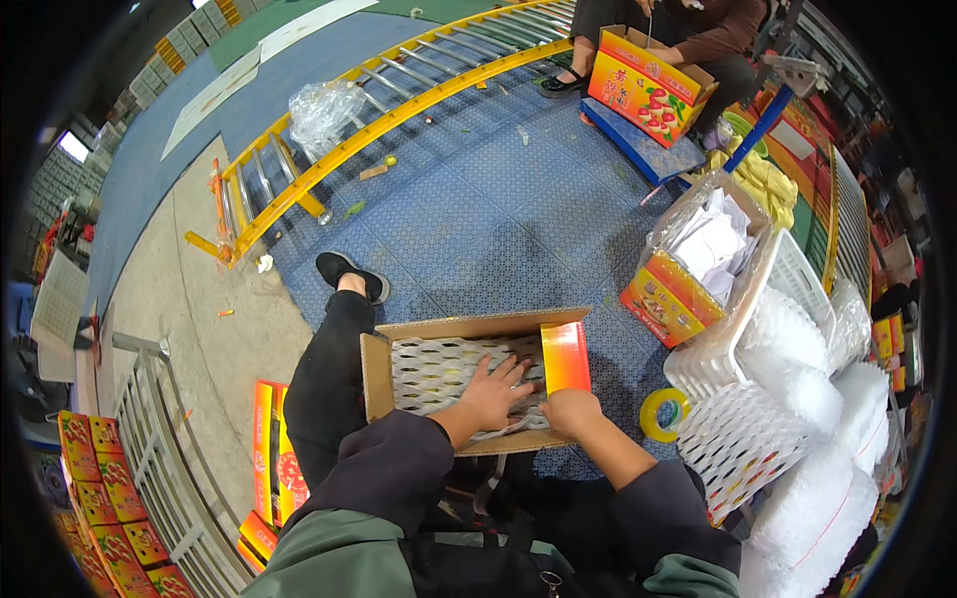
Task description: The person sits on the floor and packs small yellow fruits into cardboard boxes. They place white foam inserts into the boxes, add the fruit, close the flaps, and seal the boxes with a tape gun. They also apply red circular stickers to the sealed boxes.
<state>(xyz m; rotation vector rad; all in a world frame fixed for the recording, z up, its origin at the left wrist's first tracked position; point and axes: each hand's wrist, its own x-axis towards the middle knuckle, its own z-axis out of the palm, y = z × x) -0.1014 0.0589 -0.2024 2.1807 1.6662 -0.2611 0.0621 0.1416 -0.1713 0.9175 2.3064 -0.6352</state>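
An open cardboard box (478, 327) stands before me, its inside covered by a white foam net sheet (430, 374) with yellowish-green showing through the holes. My left hand (495, 396) lies on the sheet with its fingers spread. At the box's right end, my right hand (572, 412) grips the lower edge of the red and yellow end flap (566, 359). What lies under the sheet is mostly hidden.
A roll of yellow tape (662, 415) lies right of the box. Beyond it are a white plastic basket (792, 276), foam net sheets (740, 441) and a carton of white paper (673, 299). A yellow roller conveyor (396, 112) crosses ahead. Another person holds a printed carton (647, 90) on a blue scale.
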